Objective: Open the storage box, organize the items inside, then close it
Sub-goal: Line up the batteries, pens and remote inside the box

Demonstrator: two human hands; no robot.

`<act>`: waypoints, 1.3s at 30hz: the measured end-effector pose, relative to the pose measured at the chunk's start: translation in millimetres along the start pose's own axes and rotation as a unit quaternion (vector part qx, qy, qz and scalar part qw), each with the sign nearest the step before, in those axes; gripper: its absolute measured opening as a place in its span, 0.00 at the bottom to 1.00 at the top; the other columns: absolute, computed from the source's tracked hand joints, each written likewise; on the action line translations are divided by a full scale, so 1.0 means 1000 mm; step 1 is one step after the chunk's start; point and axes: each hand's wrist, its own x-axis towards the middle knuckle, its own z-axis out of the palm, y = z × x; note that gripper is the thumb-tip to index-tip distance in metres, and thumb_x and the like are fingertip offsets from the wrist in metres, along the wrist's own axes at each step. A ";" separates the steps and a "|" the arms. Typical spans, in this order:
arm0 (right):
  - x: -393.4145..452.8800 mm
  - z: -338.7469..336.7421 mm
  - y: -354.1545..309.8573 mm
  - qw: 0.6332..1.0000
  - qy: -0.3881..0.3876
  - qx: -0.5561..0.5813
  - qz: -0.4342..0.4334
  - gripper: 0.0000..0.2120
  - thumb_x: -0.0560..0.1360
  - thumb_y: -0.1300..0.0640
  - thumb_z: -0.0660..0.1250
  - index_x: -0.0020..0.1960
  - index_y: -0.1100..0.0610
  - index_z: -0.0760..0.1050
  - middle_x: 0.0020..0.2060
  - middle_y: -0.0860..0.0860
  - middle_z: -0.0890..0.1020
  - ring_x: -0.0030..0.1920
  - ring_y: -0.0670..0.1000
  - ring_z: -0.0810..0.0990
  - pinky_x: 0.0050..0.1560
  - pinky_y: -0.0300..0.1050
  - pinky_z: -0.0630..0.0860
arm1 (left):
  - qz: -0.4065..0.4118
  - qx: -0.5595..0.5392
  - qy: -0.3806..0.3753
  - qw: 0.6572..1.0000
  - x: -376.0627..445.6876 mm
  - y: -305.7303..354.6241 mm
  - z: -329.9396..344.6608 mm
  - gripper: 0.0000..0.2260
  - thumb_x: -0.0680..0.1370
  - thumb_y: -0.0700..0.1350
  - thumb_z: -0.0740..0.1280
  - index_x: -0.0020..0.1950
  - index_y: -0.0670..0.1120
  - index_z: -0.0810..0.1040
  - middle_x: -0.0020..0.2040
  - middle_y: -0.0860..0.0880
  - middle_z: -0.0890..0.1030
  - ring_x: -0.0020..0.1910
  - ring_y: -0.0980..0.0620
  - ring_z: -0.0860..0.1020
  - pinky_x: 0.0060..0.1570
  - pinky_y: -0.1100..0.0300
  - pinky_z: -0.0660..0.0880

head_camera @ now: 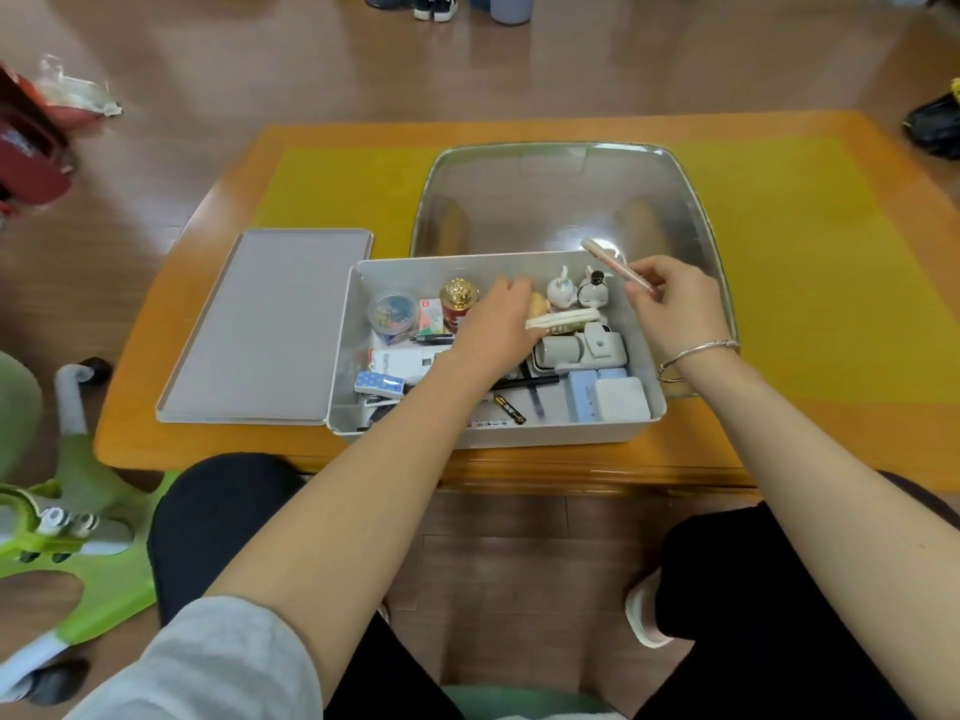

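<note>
Storage box (644, 356) open on bench, lid (265, 324) beside. Right hand (675, 304) pinches thin pink stick (615, 265): light, stiff. Left hand (498, 324) grip unclear, among items. Rabbit figurines (563, 293) fragile; take by body.

Orange tabletop (779, 459) with yellow centre; open storage box (498, 433) on near edge; grey lid (270, 324) touching box's left; clear cover (561, 200) behind box.
</note>
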 end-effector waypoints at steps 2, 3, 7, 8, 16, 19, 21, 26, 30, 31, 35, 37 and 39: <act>-0.001 0.001 -0.002 1.000 -0.006 0.000 -0.004 0.07 0.75 0.60 0.65 0.52 0.56 0.79 0.39 0.49 0.80 0.38 0.48 0.76 0.37 0.36 0.69 | 0.021 -0.013 -0.015 1.000 -0.003 0.000 0.002 0.11 0.77 0.41 0.67 0.59 0.45 0.75 0.55 0.45 0.76 0.53 0.44 0.75 0.49 0.54 0.70; -0.001 0.002 -0.002 1.000 -0.007 0.000 -0.008 0.07 0.75 0.59 0.65 0.52 0.56 0.80 0.39 0.49 0.80 0.37 0.47 0.75 0.37 0.35 0.68 | 0.027 -0.026 -0.014 0.999 -0.004 0.001 0.003 0.10 0.77 0.40 0.66 0.58 0.45 0.77 0.54 0.45 0.77 0.53 0.45 0.75 0.50 0.55 0.70; -0.003 0.002 -0.003 1.000 -0.003 0.003 -0.009 0.07 0.75 0.59 0.66 0.52 0.55 0.81 0.38 0.46 0.79 0.35 0.40 0.73 0.34 0.27 0.64 | 0.053 -0.103 -0.002 0.993 -0.008 0.008 0.005 0.15 0.79 0.34 0.61 0.64 0.42 0.76 0.64 0.44 0.74 0.62 0.46 0.72 0.61 0.60 0.66; -0.003 0.002 -0.003 1.000 -0.001 0.002 -0.009 0.08 0.75 0.59 0.67 0.52 0.55 0.81 0.39 0.46 0.78 0.35 0.39 0.73 0.34 0.26 0.63 | 0.062 -0.124 0.005 0.990 -0.011 0.010 0.004 0.17 0.78 0.32 0.60 0.66 0.41 0.75 0.66 0.43 0.72 0.64 0.46 0.71 0.63 0.61 0.64; -0.008 0.008 -0.004 0.999 -0.036 -0.018 -0.006 0.07 0.76 0.58 0.64 0.53 0.56 0.78 0.35 0.46 0.76 0.33 0.41 0.72 0.33 0.32 0.64 | -0.090 -0.103 0.052 0.989 -0.030 0.002 0.003 0.12 0.78 0.36 0.60 0.61 0.41 0.70 0.55 0.42 0.76 0.49 0.46 0.75 0.44 0.56 0.71; -0.009 0.009 -0.006 0.998 -0.054 -0.038 -0.011 0.08 0.76 0.57 0.64 0.53 0.56 0.78 0.36 0.47 0.77 0.34 0.46 0.73 0.36 0.39 0.67 | -0.061 -0.119 -0.004 0.991 -0.034 0.004 0.005 0.14 0.77 0.33 0.57 0.61 0.40 0.72 0.52 0.43 0.77 0.49 0.44 0.76 0.46 0.54 0.72; -0.009 0.009 -0.009 0.998 -0.053 -0.044 -0.014 0.07 0.76 0.57 0.64 0.53 0.56 0.78 0.37 0.49 0.78 0.37 0.49 0.75 0.40 0.40 0.68 | -0.033 -0.126 -0.032 0.991 -0.035 0.005 0.003 0.21 0.77 0.30 0.55 0.69 0.41 0.69 0.55 0.41 0.77 0.56 0.42 0.75 0.53 0.52 0.73; -0.014 0.021 -0.022 0.993 -0.091 -0.068 -0.044 0.06 0.75 0.53 0.66 0.49 0.54 0.78 0.37 0.49 0.81 0.40 0.51 0.78 0.41 0.42 0.73 | 0.015 -0.058 -0.014 0.998 -0.048 -0.017 -0.007 0.20 0.79 0.36 0.60 0.71 0.44 0.68 0.64 0.42 0.75 0.63 0.43 0.71 0.62 0.49 0.69; -0.019 0.038 -0.035 0.986 -0.143 -0.051 -0.061 0.03 0.73 0.53 0.70 0.45 0.53 0.79 0.36 0.47 0.79 0.39 0.48 0.76 0.40 0.39 0.69 | -0.020 0.007 0.051 0.998 -0.061 -0.058 -0.028 0.18 0.76 0.41 0.66 0.66 0.46 0.72 0.63 0.46 0.75 0.62 0.46 0.72 0.62 0.50 0.70; -0.021 0.042 -0.038 0.982 -0.168 -0.047 -0.067 0.03 0.72 0.54 0.70 0.44 0.52 0.79 0.35 0.47 0.79 0.38 0.49 0.76 0.40 0.40 0.71 | -0.034 0.048 0.024 0.998 -0.064 -0.070 -0.034 0.19 0.75 0.42 0.67 0.66 0.46 0.72 0.64 0.46 0.74 0.62 0.45 0.72 0.59 0.50 0.71; -0.027 0.053 -0.051 0.935 -0.331 -0.067 -0.109 0.03 0.70 0.54 0.73 0.41 0.49 0.79 0.32 0.45 0.79 0.36 0.48 0.77 0.40 0.41 0.73 | -0.052 0.110 -0.110 0.987 -0.071 -0.096 -0.047 0.26 0.73 0.47 0.72 0.68 0.45 0.70 0.67 0.45 0.72 0.62 0.43 0.73 0.56 0.50 0.72; -0.032 0.056 -0.055 0.907 -0.399 -0.072 -0.113 0.04 0.69 0.53 0.75 0.43 0.50 0.81 0.32 0.45 0.81 0.35 0.45 0.77 0.38 0.36 0.72 | -0.047 0.126 -0.126 0.983 -0.069 -0.098 -0.044 0.26 0.73 0.47 0.71 0.69 0.44 0.68 0.68 0.44 0.71 0.62 0.42 0.73 0.57 0.50 0.73; -0.036 0.059 -0.057 0.894 -0.431 -0.058 -0.107 0.08 0.68 0.50 0.75 0.44 0.51 0.82 0.33 0.45 0.82 0.33 0.41 0.77 0.36 0.32 0.71 | -0.046 0.149 -0.124 0.980 -0.066 -0.098 -0.041 0.27 0.74 0.47 0.71 0.70 0.44 0.68 0.68 0.43 0.71 0.63 0.42 0.72 0.59 0.48 0.72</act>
